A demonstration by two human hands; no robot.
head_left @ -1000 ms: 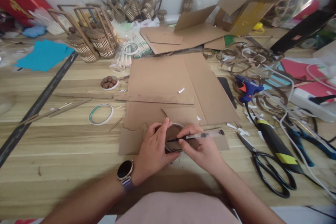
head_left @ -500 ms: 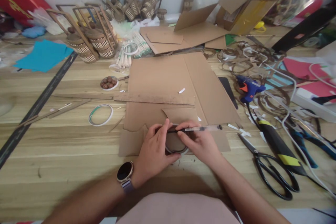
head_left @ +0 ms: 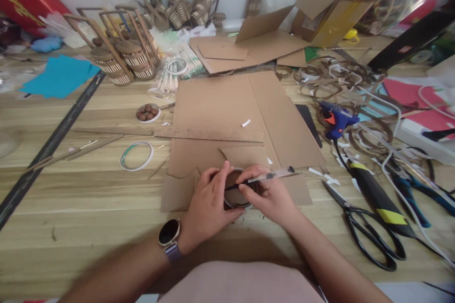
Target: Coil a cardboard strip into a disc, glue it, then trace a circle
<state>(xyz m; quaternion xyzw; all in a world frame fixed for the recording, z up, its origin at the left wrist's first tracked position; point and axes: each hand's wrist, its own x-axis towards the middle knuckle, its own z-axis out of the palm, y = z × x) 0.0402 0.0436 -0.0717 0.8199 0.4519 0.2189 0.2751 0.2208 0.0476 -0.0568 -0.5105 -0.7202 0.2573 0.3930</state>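
My left hand [head_left: 212, 197] curls around the left side of a round ring [head_left: 232, 205] with a pale rim, pressing it onto a piece of cardboard [head_left: 177, 194]. Its thumb lies along the near edge and its fingers reach the far left. Between thumb and fingertips, my right hand [head_left: 272, 194] pinches a pen [head_left: 273, 174] with a clear barrel. The pen's dark front end points left inside the ring, while its back end sticks out to the right. Where the tip meets the cardboard is hard to make out.
A large cardboard sheet [head_left: 216, 104] lies ahead. To the right are black scissors [head_left: 369, 232], a black-and-yellow tool [head_left: 378, 199], pliers [head_left: 408, 184] and a blue glue gun [head_left: 337, 118]. On the left lie a tape ring [head_left: 136, 155], a dish of brown beads [head_left: 147, 112] and small baskets [head_left: 137, 59].
The pen has turned, its back end rising and shifting slightly left while its front end dips inside the ring. My right fingers moved a little with it; my left hand stays put.
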